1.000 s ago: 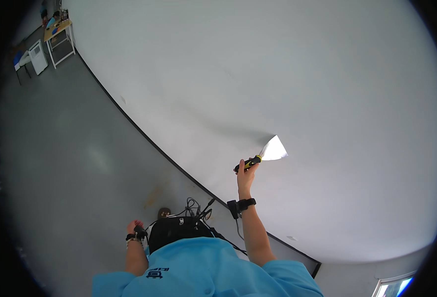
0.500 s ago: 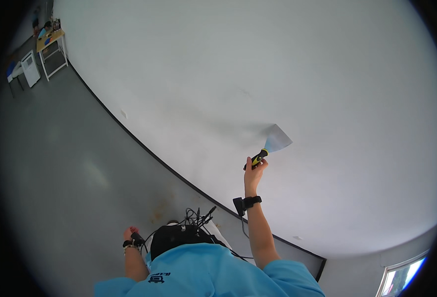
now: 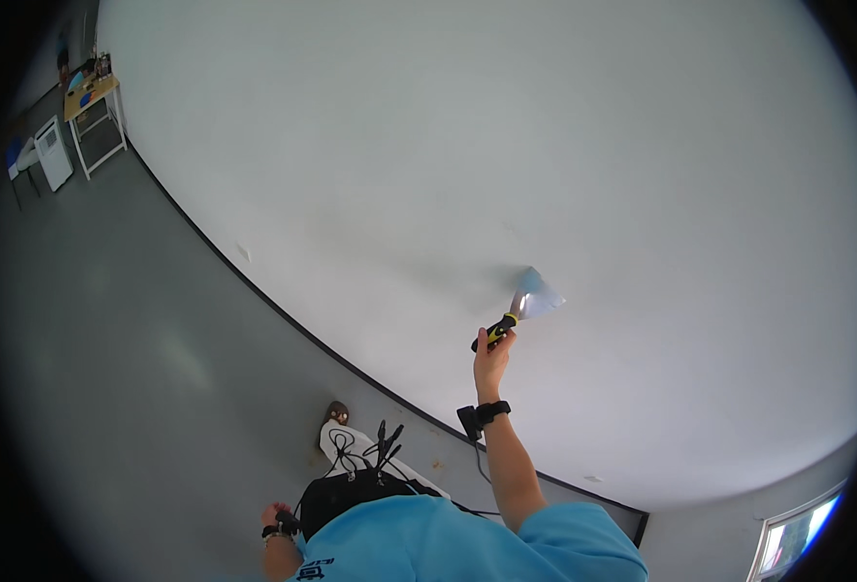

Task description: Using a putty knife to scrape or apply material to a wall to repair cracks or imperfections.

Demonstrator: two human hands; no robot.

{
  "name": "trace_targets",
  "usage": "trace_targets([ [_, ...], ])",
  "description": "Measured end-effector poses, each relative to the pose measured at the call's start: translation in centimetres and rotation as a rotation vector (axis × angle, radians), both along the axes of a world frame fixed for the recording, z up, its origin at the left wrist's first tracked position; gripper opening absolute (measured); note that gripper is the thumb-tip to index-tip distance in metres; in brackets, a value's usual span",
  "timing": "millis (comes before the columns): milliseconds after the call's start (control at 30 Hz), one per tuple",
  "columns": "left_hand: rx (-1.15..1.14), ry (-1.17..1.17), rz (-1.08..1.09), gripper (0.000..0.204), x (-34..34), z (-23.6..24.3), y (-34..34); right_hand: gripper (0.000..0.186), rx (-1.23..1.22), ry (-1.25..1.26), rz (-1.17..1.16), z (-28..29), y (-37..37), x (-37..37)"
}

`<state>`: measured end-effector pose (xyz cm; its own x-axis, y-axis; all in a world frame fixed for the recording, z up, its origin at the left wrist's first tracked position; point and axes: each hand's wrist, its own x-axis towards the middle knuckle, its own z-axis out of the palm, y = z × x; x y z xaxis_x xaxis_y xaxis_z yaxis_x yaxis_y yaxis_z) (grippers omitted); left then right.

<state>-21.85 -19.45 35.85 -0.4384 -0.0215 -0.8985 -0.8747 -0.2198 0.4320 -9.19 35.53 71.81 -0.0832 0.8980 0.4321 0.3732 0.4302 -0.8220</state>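
Observation:
My right hand [image 3: 491,363] is wrapped round the black-and-yellow handle of a putty knife [image 3: 539,295]. The wide metal blade points up and to the right, in front of the white wall [image 3: 370,126]. Its shadow falls close by on the wall; whether the edge touches, I cannot tell. Low beside my body on the left hangs my left hand [image 3: 274,512], partly covered by a black strapped device, and its fingers are not clear. Another black device [image 3: 485,417] is strapped on my right wrist.
A dark skirting [image 3: 297,330] runs between wall and grey floor [image 3: 157,339]. Black cables [image 3: 351,451] hang from a pouch at my waist. Far left stand a wooden-topped table [image 3: 92,94], a white boxy appliance [image 3: 54,155] and a chair. A window [image 3: 797,533] is lower right.
My right hand and the putty knife have moved slightly down and left, the blade turning a little. My left hand has dropped lower and closer to my body. A shoe now shows below.

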Motion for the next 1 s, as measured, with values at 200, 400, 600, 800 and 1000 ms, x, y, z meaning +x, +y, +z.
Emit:
trace_targets([
  [200,-0.014,0.074,-0.148,0.034,-5.5,0.3,0.0,0.039,0.015,0.033,-0.101,-0.7,0.2,0.9],
  [400,-0.214,0.055,-0.381,0.033,-15.7,1.1,-0.3,0.035,0.000,0.116,-0.195,2.0,-1.7,0.8],
  [600,-0.266,0.236,-0.705,0.033,-25.9,6.5,4.7,0.041,-0.097,0.128,-0.247,1.3,-2.9,1.4],
  [800,-0.305,0.273,-1.058,0.040,-23.6,12.9,9.2,0.042,-0.001,0.126,-0.292,-1.4,-3.7,2.7],
  [1000,-0.230,0.212,-0.868,0.042,-23.9,17.9,9.6,0.039,-0.085,0.124,-0.288,5.3,-4.8,2.2],
])
